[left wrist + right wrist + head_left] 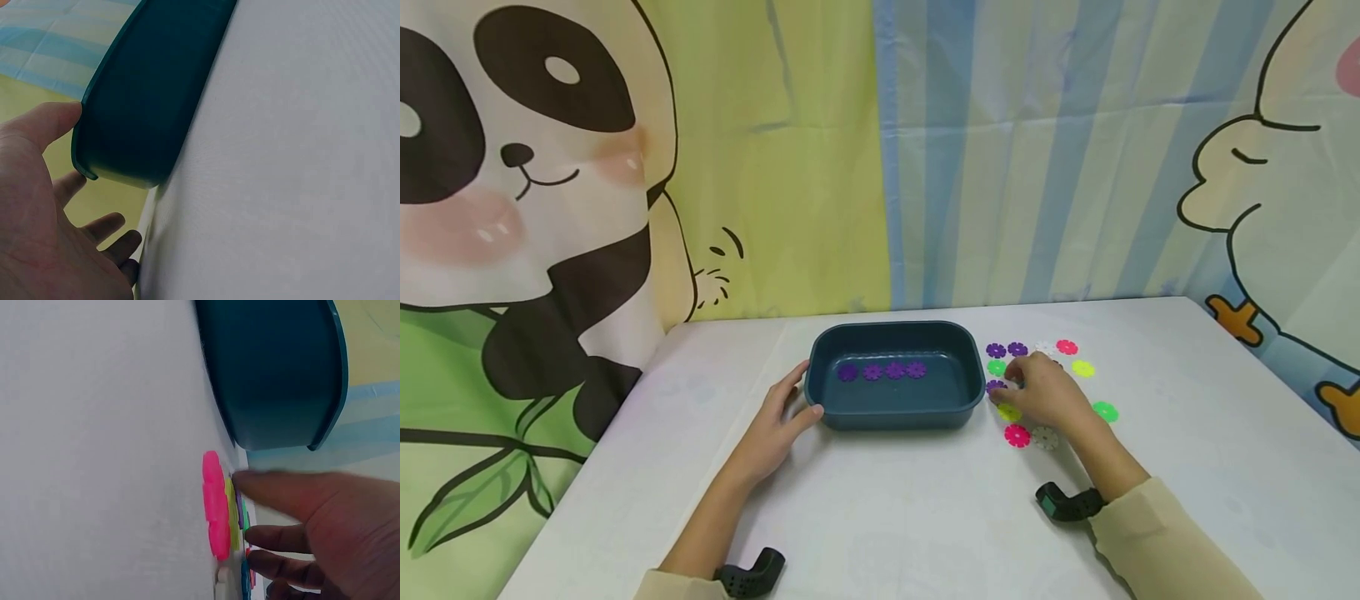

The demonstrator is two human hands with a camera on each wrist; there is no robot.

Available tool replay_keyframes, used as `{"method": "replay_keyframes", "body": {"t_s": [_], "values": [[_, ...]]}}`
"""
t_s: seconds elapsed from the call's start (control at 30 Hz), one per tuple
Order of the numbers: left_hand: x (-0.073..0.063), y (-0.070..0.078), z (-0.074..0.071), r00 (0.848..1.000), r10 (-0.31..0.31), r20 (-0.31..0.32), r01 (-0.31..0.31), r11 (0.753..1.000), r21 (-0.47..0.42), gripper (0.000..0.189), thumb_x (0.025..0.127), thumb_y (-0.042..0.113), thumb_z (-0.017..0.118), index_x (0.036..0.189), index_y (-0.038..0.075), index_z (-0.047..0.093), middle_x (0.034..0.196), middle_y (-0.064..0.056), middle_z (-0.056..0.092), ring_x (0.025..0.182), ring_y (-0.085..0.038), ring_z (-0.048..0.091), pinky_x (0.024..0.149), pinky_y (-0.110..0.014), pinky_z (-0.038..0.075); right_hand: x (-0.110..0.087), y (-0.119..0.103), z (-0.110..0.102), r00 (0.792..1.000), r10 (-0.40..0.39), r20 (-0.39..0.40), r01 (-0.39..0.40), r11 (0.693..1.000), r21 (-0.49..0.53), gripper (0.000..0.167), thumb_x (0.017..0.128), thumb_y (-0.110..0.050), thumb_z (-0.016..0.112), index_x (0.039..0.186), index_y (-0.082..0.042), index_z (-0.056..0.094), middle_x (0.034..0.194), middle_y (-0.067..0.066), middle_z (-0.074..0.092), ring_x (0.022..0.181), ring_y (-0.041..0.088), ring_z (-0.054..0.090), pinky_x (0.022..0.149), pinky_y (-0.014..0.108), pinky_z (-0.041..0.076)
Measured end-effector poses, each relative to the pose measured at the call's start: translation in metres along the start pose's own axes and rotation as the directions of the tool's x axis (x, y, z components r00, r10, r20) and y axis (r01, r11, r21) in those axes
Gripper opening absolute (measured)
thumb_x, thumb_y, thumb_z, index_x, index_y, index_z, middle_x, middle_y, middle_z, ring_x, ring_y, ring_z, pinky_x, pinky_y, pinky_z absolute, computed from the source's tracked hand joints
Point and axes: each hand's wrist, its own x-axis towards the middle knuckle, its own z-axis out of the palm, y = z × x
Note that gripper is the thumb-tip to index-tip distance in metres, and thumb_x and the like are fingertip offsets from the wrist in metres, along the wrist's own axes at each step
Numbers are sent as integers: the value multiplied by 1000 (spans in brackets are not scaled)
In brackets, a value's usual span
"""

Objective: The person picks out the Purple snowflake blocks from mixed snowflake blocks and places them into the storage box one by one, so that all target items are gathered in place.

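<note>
Purple disc [994,385] lies just right of basin [895,422], between basin and right hand [1047,393], which is nearer hand. Right thumb and fingers spread around disc; contact unclear. Left hand [773,433] spread, touching basin's left end. Basin's long axis: left-right.

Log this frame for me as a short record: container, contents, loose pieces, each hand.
Container: dark blue-green tub on a white tabletop
Contents: four purple discs in a row
Loose pieces: multicoloured discs right of the tub, some partly hidden
Left hand: touches the tub's left end
Right hand: among the loose discs, thumb at a purple one
</note>
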Motion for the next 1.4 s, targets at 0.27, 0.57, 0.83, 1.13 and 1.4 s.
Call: {"method": "replay_keyframes", "body": {"t_s": [0.27,0.57,0.83,1.13,1.4], "values": [[1,-2,0,1000,6,0,-6,1000,13,73,103,33,61,166,28,24,171,-15,17,158,-42,18,125,-68,13,1,-2,2,1000,-25,-10,25,999,24,34,88,-22,82,113,-2,72,112,18,63,106,33,61,88,49,61],[0,-3,1,1000,-4,0,4,1000,13,74,103,33,61,166,30,22,171,-14,16,158,-42,19,124,-69,14,1,-1,2,999,-37,17,34,990,139,36,88,-12,80,119,-6,63,106,14,66,97,28,63,78,38,63],[0,0,0,1000,-2,5,2,1000,1,73,104,33,61,166,29,23,171,-14,16,158,-42,18,125,-68,13,-2,-1,-1,999,-53,8,51,990,133,32,88,-13,80,116,-8,66,93,9,62,86,24,58,66,29,55],[1,-3,1,1000,2,-2,-2,1000,1,73,103,33,62,165,30,24,171,-13,17,158,-41,19,126,-67,14,-6,0,-5,998,-68,7,65,974,215,32,88,-14,80,118,-11,70,93,8,64,85,23,58,65,29,55],[1,-5,2,1000,10,-10,-10,1000,-7,74,102,32,63,165,31,24,171,-12,18,158,-40,20,126,-64,15,-5,4,-11,997,-42,-61,59,948,311,34,92,-17,78,125,-10,70,100,12,68,90,25,61,69,27,56]]}}
